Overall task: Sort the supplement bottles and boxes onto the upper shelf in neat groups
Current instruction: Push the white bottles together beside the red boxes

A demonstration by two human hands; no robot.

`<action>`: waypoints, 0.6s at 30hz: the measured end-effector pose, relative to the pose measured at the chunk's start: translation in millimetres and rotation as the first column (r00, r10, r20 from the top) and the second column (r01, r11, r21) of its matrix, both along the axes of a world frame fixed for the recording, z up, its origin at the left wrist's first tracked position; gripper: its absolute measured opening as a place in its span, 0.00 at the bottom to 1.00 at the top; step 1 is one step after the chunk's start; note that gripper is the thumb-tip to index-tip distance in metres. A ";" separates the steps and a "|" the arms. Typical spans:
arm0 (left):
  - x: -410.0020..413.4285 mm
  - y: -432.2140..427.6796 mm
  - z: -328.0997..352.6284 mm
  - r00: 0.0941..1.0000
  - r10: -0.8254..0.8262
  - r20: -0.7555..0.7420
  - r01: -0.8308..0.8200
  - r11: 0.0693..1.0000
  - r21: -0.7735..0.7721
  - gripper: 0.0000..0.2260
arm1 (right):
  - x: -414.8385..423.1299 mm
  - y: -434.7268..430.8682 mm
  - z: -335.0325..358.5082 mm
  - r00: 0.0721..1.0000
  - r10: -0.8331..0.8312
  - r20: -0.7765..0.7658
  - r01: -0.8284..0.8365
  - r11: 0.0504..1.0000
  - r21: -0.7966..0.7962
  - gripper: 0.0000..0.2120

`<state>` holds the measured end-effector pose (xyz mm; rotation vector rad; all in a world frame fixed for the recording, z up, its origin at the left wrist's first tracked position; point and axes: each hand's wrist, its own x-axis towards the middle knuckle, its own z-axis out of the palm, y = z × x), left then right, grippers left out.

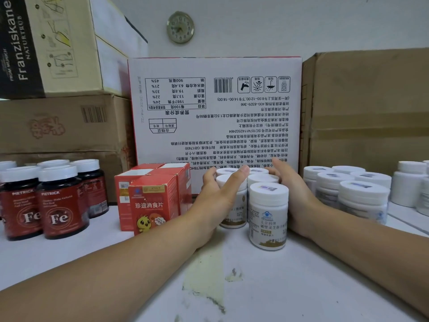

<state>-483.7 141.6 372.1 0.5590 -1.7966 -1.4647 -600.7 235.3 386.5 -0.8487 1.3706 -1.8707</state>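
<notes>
Seen from the head camera, the left hand [217, 197] curls its fingers round the left side of a cluster of white plastic capped bottles [268, 205]. The right hand [296, 194] presses straight fingers against the cluster's right side. The cluster stands on the white shelf surface [255, 287], just beside red cardboard boxes [153, 201].

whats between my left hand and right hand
In the head view, a cluster of white bottles stands between them: the left hand curls round one side, the right hand lies against the other.
</notes>
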 end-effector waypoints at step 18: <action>1.1 -0.1 0.9 0.999 0.017 0.027 -0.017 1.000 -0.005 0.48 | 5.3 4.2 3.5 0.999 -0.034 -0.015 0.034 0.999 0.014 0.21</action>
